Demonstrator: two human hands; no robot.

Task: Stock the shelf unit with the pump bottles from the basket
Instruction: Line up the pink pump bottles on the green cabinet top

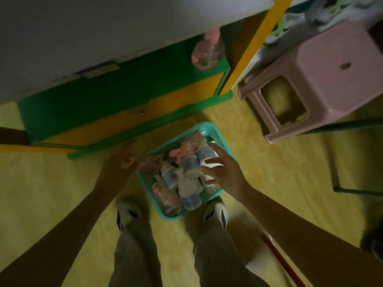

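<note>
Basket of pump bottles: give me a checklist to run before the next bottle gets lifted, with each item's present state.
1. Basket within reach, on the floor between the feet: ok.
2. Right hand over a white bottle, fingers spread: ok.
3. Firm grip on that bottle: cannot tell, fingers not plainly curled.
4. Left hand free: cannot tell, blurred.
5. Space on the green shelf beside the pink-capped bottle: ok.
6. Bottles upright in the basket: not ok, they lie jumbled.

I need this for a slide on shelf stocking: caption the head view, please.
Right hand reaches onto a bottle in the teal basket; one pump bottle already shelved.
</note>
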